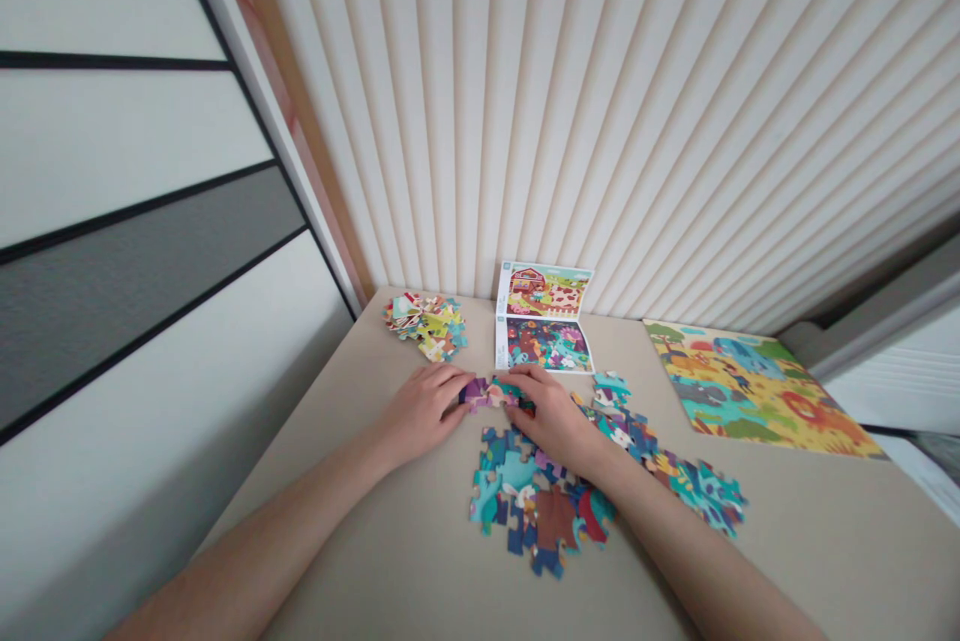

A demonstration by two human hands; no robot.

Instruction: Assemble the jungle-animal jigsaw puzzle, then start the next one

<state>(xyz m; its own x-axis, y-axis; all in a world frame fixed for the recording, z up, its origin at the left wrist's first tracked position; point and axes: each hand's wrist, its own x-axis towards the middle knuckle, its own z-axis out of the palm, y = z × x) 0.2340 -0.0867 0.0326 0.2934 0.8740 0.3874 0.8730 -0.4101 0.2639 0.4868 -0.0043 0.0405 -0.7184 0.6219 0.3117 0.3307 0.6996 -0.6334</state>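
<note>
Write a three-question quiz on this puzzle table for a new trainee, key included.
1. True or false: the left hand touches a purple puzzle piece.
2. The upper half of the folded card shows: (a) a rocket, (b) a red barn, (c) a sailing ship?
3. Which hand is nearer the animal picture board?

Key: 1. True. 2. b. 3. The right hand.
</note>
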